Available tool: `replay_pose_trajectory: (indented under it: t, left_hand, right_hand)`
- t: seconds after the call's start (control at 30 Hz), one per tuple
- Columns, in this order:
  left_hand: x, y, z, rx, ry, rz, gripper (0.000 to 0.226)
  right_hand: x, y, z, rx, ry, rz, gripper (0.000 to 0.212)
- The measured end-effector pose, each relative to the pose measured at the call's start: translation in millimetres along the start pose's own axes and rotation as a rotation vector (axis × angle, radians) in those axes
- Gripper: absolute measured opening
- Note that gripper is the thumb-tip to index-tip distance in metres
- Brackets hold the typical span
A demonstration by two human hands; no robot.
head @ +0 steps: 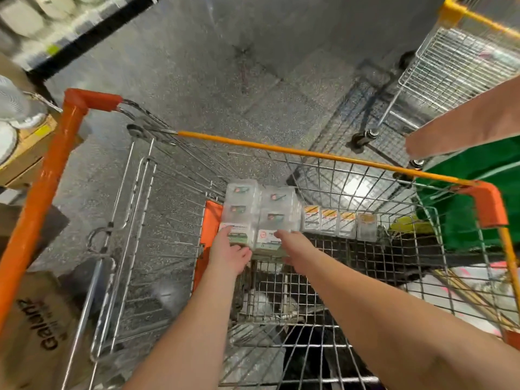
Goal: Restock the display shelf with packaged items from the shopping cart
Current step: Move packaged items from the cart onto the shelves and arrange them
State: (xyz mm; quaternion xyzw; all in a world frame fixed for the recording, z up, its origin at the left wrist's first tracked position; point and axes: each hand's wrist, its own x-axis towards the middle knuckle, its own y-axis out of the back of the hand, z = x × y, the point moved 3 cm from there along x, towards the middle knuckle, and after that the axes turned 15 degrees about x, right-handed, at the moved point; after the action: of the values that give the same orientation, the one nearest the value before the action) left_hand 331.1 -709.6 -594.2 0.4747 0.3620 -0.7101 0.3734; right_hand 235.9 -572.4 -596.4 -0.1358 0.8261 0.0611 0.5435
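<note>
Wire cart (pixel 284 152), clear pkgs (pixel 260 215), both hands

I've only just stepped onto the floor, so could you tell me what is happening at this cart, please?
A person is reaching into the orange-framed shopping cart with both bare hands. The left hand and right hand are on two stacks of clear plastic packages at the far end of the basket, seemingly about to lift them. A row of smaller packages with yellow labels stands just to the right, untouched. Nothing has left the cart yet. Another wire cart stands beyond.
</note>
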Motion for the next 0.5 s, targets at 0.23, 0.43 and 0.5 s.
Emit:
replay_pose_trajectory:
  t: [0.23, 0.43, 0.5]
  left_hand:
    - [-4.4, -2.5, 7.2, -0.014, -0.065, 0.105, 0.049]
    - [-6.1, -6.0, 22.3, 0.037, -0.124, 0.165, 0.03]
    - [-14.5, -8.4, 23.4, 0.05, -0.147, 0.142, 0.028]
  right_hand:
    - [-5.2, -8.9, -5.3, -0.043, 0.03, 0.086, 0.05]
    - [4.1, -9.3, -6.2, -0.184, 0.052, 0.048, 0.049]
    - [-3.1, -7.3, -10.2, -0.229, 0.046, 0.022, 0.04]
